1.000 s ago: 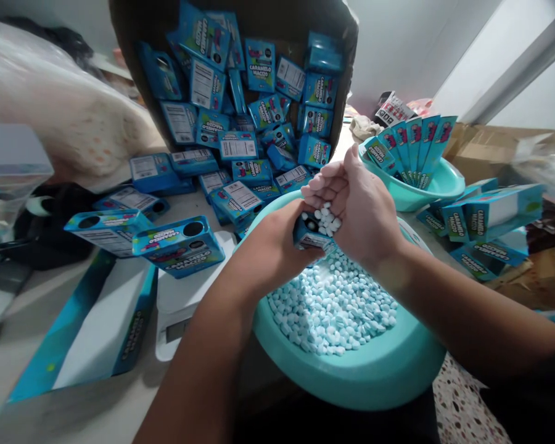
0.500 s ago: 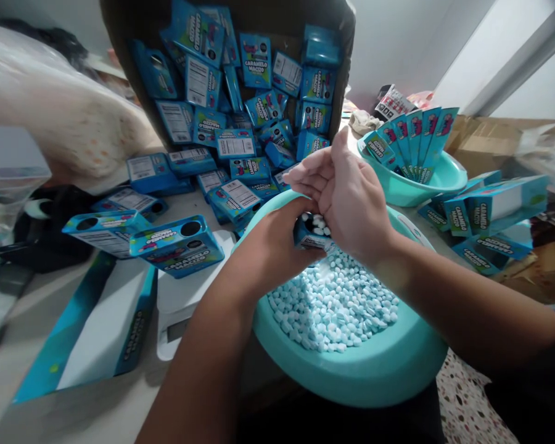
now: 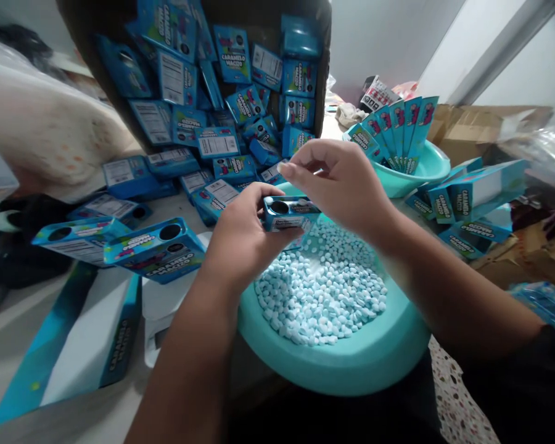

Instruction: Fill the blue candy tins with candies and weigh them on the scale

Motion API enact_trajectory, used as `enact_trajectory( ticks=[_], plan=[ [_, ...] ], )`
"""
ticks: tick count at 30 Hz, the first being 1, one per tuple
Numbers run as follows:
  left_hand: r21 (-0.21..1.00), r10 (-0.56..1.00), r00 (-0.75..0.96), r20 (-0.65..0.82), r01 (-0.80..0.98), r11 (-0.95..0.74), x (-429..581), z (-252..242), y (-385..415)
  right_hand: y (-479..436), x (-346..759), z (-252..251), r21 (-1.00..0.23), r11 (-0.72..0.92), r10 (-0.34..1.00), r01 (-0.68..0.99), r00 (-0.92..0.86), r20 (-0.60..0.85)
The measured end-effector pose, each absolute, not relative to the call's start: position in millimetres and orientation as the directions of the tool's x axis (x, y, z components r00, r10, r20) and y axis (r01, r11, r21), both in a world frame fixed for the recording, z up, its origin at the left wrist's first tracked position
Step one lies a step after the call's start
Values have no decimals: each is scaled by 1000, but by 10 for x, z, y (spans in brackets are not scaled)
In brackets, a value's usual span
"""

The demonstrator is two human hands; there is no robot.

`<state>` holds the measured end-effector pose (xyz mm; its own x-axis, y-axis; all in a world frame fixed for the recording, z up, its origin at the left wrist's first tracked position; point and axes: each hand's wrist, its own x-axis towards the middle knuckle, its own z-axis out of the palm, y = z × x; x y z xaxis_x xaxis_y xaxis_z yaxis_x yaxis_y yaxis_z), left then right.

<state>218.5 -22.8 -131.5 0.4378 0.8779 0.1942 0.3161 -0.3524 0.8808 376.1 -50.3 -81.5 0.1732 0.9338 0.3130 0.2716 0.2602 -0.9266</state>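
My left hand (image 3: 240, 237) grips a small blue candy box (image 3: 290, 214) by its left end, holding it level over a teal basin (image 3: 351, 370). The box's top shows a round hole. My right hand (image 3: 346, 185) hovers just above the box's right end, its fingers curled with thumb and forefinger pinched together; I cannot make out anything between them. Below both hands the basin holds a heap of small pale blue and white candies (image 3: 319, 290).
A dark tipped carton (image 3: 203, 74) spills many blue boxes across the table behind. Two boxes (image 3: 152, 250) rest on a white scale (image 3: 160, 314) at left. A second teal bowl (image 3: 420, 169) with flat box blanks stands at right, more boxes (image 3: 472, 200) beside it.
My right hand, cupped full of candies against the box before, has emptied, lifted and turned palm down. The left hand raised the box and levelled it. The view shifted left.
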Motion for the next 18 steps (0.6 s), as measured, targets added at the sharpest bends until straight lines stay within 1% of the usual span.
enact_trajectory(
  ticks=[3,6,8,10,13,18],
  plan=[
    [875,903,367,222,334,-351,2176,-1339,-221,-531,3817,-838,-855,291,939,429,44,341],
    [819,888,391,244,407,-404,2167,-1336,-232,-547,3787,-888,-745,349,924,569,-75,375],
    [790,869,419,264,422,-444,2167,-1327,-245,-555,3755,-915,-683,384,908,621,-120,401],
    [787,858,438,268,415,-458,2172,-1322,-250,-562,3733,-928,-656,395,902,643,-134,411],
    [776,857,450,251,436,-456,2182,-1323,-238,-566,3719,-929,-676,365,916,641,-118,382],
    [751,864,446,236,480,-453,2179,-1334,-205,-512,3721,-943,-807,271,955,524,-44,293]
  ],
)
